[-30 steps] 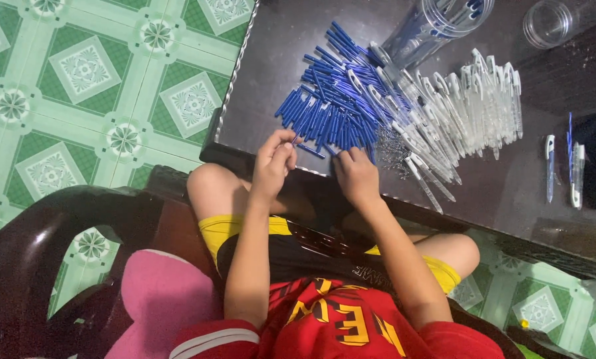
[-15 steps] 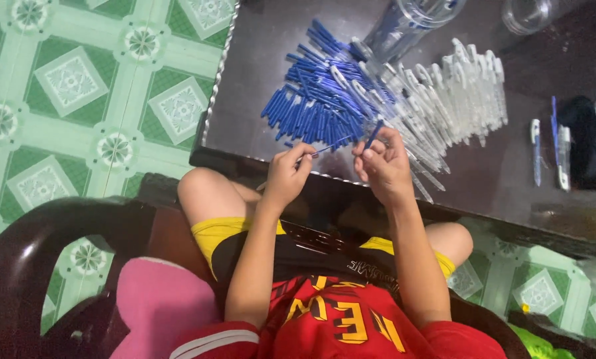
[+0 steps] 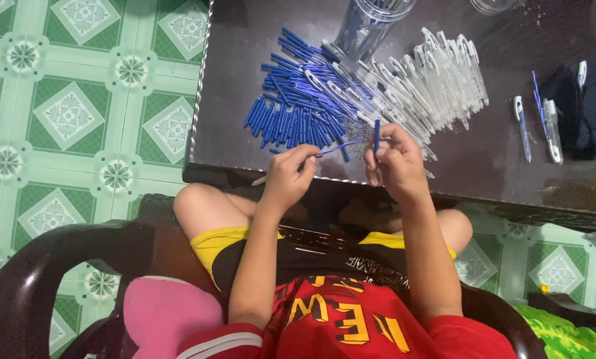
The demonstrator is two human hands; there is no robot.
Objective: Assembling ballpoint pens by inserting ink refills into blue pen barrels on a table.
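The left hand (image 3: 290,174) is raised above the near edge of the dark table (image 3: 245,100), fingers pinching a thin blue refill (image 3: 338,146); the right hand (image 3: 391,163) is just beside it, fingers closed around an upright blue pen part (image 3: 376,135); the blue pile (image 3: 298,110) lies just behind; bare tabletop stays open at the left.

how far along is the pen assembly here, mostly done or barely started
Early, it seems. Done: only a few assembled pens lie apart at the right of the dark table. In hand: the right hand holds a blue tube upright, while the left hand holds a thin refill. Left: a big heap of blue tubes and a row of clear barrels remain loose.
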